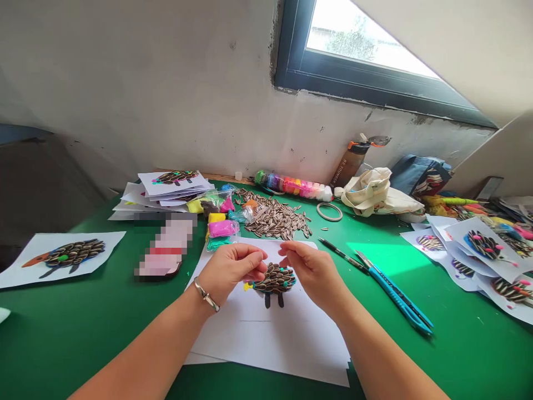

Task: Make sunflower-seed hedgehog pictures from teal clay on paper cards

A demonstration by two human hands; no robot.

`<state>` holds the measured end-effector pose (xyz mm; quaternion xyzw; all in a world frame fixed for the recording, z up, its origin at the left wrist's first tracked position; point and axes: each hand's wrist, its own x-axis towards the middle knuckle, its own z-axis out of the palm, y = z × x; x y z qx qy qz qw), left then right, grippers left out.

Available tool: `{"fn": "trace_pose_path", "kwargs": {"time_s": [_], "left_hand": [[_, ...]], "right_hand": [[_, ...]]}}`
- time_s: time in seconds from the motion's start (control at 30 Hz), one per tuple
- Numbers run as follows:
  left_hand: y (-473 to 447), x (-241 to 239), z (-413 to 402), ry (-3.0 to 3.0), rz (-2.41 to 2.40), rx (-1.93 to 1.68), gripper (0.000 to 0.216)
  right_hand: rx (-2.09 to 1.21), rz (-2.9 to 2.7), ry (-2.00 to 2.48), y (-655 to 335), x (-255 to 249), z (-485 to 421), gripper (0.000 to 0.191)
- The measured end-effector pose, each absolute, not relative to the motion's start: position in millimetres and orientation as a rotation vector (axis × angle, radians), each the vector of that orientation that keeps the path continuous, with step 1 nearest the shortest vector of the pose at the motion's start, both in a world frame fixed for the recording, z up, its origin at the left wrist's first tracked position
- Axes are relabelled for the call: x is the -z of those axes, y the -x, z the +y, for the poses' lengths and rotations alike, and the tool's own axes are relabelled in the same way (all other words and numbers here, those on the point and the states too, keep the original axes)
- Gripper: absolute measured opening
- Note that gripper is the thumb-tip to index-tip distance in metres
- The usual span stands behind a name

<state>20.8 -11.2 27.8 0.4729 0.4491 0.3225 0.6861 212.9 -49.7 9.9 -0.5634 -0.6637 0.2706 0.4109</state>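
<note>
Both my hands hover over a white paper sheet (270,344) that bears a bird-like figure (275,279) made of striped sunflower seeds. The figure has a yellow beak, dark legs and small teal dots. On its left side my left hand (241,264), with a silver bangle at the wrist, is closed in a pinch. Opposite it, my right hand (310,269) is also closed, thumb against bent fingers. Whatever the fingertips hold, if anything, is too small to make out. A gap separates the two hands.
Behind the sheet lie loose sunflower seeds (278,216) and bagged coloured clay (222,229). A pen (341,254) and a blue utility knife (395,294) rest at right. Finished seed pictures lie left (70,255) and right (485,247). A bottle (350,161) stands by the wall.
</note>
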Motion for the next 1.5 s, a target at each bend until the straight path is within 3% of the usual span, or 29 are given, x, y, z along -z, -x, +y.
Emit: {"fn": "trace_pose_path", "kwargs": {"time_s": [0.2, 0.27, 0.43, 0.7, 0.87, 1.17, 1.5], "left_hand": [[-19.3, -27.8, -9.9, -1.212, 1.001, -0.745, 0.038], [-20.0, -27.7, -10.5, -1.206, 1.001, -0.735, 0.034], [-22.2, -29.0, -12.5, -1.117, 1.024, -0.708, 0.033], [-20.7, -28.8, -9.8, -1.263, 1.013, -0.748, 0.033], [-21.1, -30.5, -10.7, -1.250, 1.028, -0.777, 0.032], [-21.1, -30.0, -10.1, -1.252, 1.039, -0.822, 0.030], [-20.1, -29.5, -9.6, -1.265, 1.022, -0.827, 0.031]], "right_hand": [[-0.441, -1.818, 1.579, -214.9, -16.2, -50.6, 0.020], [-0.456, -1.806, 1.522, -215.2, -13.2, -49.8, 0.014], [-0.548, -1.842, 1.511, -213.0, -7.0, -46.5, 0.028], [-0.350, -1.963, 1.586, -214.3, -13.4, -47.4, 0.015], [-0.392, -2.004, 1.606, -212.8, -7.6, -44.1, 0.026], [-0.316, -2.089, 1.458, -212.9, -0.7, -38.7, 0.018], [-0.508, -2.144, 1.415, -212.8, -1.7, -33.3, 0.043]]}}
